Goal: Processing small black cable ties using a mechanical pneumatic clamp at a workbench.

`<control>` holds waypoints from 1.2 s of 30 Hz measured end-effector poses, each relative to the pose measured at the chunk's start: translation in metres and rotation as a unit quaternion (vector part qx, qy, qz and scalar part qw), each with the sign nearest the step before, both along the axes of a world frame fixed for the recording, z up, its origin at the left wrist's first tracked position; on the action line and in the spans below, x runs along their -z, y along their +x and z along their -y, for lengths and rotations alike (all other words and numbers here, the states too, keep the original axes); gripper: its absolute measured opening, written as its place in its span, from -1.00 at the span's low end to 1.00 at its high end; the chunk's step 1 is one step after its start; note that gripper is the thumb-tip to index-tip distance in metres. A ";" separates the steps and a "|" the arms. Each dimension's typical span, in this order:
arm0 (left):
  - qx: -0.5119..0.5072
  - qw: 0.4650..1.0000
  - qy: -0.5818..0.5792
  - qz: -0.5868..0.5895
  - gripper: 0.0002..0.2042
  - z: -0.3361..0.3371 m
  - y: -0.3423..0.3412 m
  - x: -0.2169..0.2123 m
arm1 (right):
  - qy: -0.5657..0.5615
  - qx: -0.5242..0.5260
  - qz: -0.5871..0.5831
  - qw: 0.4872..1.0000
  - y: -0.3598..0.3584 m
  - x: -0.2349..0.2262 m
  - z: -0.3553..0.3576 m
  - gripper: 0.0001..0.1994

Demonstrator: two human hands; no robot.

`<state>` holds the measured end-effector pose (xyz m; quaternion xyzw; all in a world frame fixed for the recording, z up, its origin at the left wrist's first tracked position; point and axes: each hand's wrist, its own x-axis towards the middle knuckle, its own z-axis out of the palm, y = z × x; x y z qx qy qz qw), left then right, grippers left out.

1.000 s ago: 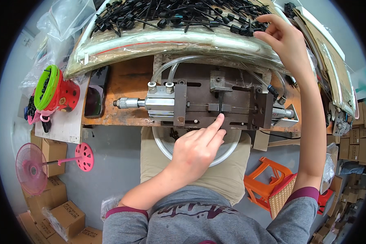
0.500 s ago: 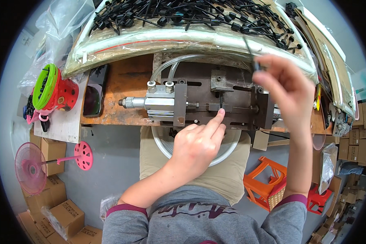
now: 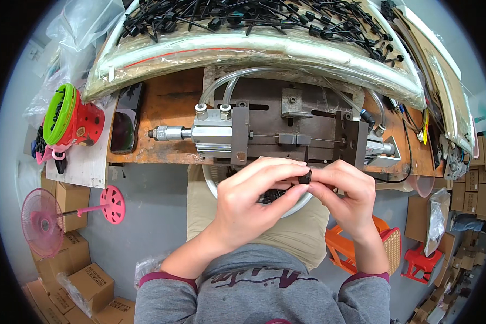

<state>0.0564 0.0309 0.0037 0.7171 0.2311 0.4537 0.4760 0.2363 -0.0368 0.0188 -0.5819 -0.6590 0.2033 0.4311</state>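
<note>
both hands were closed at the fingertips on one small black part (image 3: 305, 177), the left hand (image 3: 256, 191) pinching it from one side and the right hand (image 3: 346, 194) from the other, with its thin stem pointing away from the person. the part was just off the front edge of the dark machine plate (image 3: 264, 120), above the far side of a white basket (image 3: 210, 184) at the person's lap. a narrow strip of plate separated the fingertips from the small grey blocks (image 3: 293, 140) in the middle, so the hands stood near the blocks but apart from them. silver cylinders bounded that space, a left cylinder (image 3: 213, 132) and a right cylinder (image 3: 380, 147), while clear hoses (image 3: 218, 86) arched over the back. beyond lay the pale padded rim (image 3: 254, 49) of a tray heaped with black stemmed pieces (image 3: 243, 20). a wide stretch of grey floor (image 3: 140, 208) opened between the left forearm and the pink fan (image 3: 42, 223); on the other side an orange stool (image 3: 341, 249) sat close by the right forearm, which partly hid it.
</note>
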 end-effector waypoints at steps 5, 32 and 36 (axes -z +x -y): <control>-0.011 0.999 0.036 -0.039 -0.66 -0.002 -0.010 -0.004 | -0.138 0.035 -0.392 0.909 0.010 -0.008 0.004 -0.82; 0.103 0.974 0.194 -0.055 -0.74 0.005 -0.030 0.004 | -0.151 -0.084 -0.435 0.884 -0.001 0.001 -0.006 -0.80; 0.104 0.972 0.200 -0.062 -0.75 0.005 -0.032 0.004 | -0.134 -0.079 -0.413 0.897 -0.005 -0.001 -0.005 -0.83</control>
